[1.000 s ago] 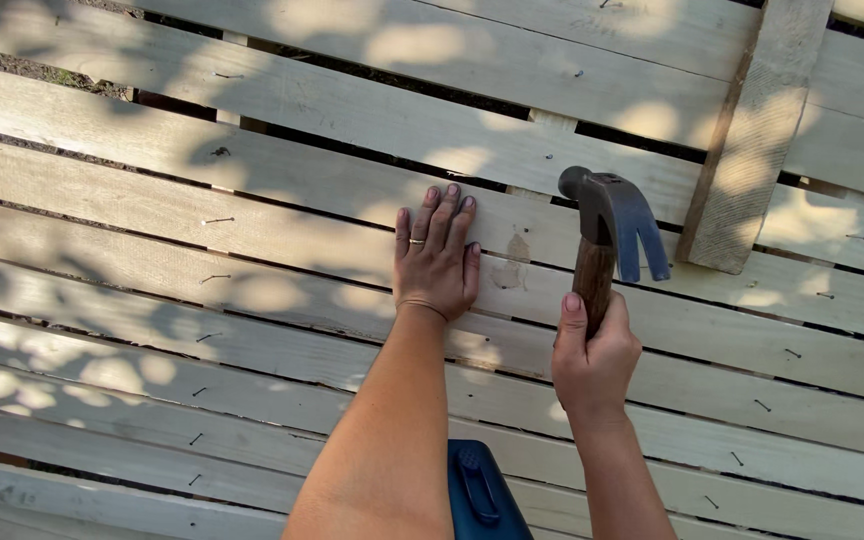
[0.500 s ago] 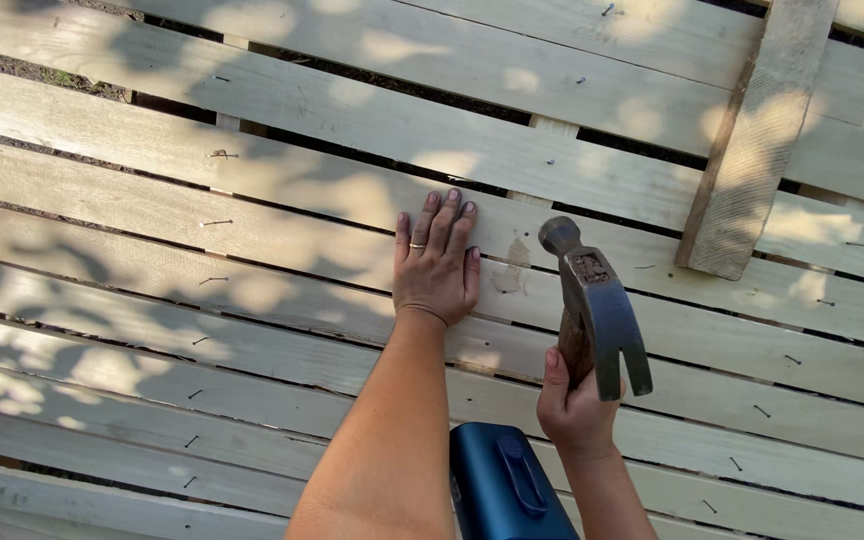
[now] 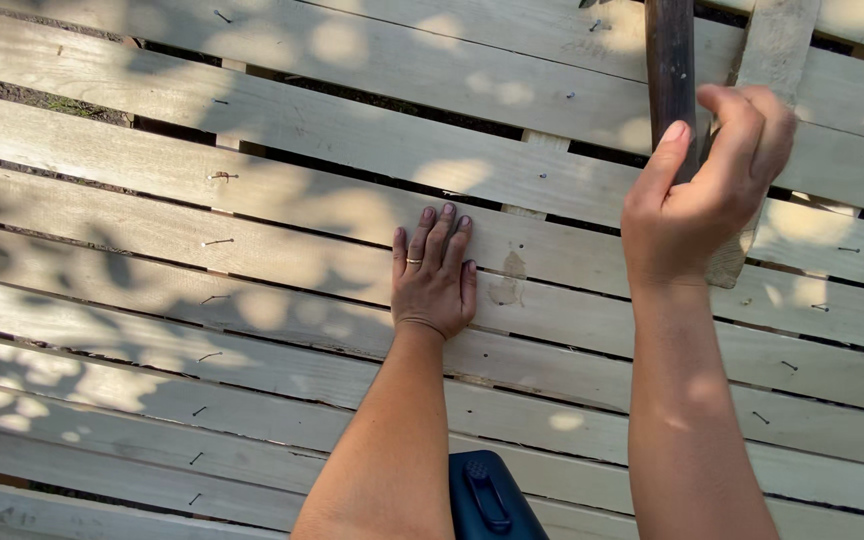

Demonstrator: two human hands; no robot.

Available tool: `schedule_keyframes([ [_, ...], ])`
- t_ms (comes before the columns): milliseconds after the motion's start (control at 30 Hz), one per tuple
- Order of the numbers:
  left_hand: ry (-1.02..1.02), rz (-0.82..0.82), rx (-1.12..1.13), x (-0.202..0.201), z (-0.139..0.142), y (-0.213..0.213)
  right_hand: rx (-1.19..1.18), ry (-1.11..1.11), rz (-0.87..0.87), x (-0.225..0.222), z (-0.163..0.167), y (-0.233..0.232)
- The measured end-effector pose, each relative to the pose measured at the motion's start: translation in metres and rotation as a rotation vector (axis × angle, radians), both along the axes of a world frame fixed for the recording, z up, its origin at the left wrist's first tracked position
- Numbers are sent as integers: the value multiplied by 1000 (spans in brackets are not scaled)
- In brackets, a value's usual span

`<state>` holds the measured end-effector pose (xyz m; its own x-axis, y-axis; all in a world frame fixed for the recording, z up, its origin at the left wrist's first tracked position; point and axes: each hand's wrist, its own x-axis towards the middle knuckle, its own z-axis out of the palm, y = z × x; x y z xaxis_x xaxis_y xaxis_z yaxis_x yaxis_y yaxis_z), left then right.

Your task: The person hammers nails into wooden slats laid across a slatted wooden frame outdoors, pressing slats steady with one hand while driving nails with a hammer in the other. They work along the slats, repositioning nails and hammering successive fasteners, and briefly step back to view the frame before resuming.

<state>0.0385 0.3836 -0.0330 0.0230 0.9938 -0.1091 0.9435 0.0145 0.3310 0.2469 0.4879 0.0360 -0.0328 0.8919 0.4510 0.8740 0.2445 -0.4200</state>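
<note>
Head view: the left hand (image 3: 435, 275) lies flat, palm down, on a pale wooden slat (image 3: 252, 250), its fingers (image 3: 442, 228) straight, held close together and gripping nothing; a ring sits on one of them. The right hand (image 3: 704, 190) is raised high, its fingers (image 3: 747, 125) curled tight around the dark hammer handle (image 3: 670, 70), which runs up from them and out past the top edge, so the head is out of sight.

There are two hands, one hammer and one dark blue case (image 3: 487, 500), which lies below the left fingers between the two forearms. The slats are too many to count surely. A knot mark (image 3: 505, 290) sits just right of the left fingers.

Half a second ago the hammer head hung low beside the left hand; now it is lifted out of view. The left hand has not shifted.
</note>
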Motion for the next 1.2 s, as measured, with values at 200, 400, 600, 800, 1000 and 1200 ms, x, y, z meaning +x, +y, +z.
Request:
schedule_keyframes([
  [200,-4,1,-10,-1,-1,-3,-338,-214,5,-10,-49,-44],
  [400,22,-8,20,-2,0,-7,-387,-137,-107,1,-61,-46],
  [600,-93,35,-104,-8,13,33,-424,-193,-146,-10,-55,-45],
  [800,77,-62,-15,-5,18,75,-383,-181,-149,-12,-53,-44],
  [1000,99,-42,-66,-5,23,76,-366,-181,-130,-14,-52,-43],
  [1200,156,-59,-61,-5,19,76,-384,-225,-143,-12,-54,-43],
])
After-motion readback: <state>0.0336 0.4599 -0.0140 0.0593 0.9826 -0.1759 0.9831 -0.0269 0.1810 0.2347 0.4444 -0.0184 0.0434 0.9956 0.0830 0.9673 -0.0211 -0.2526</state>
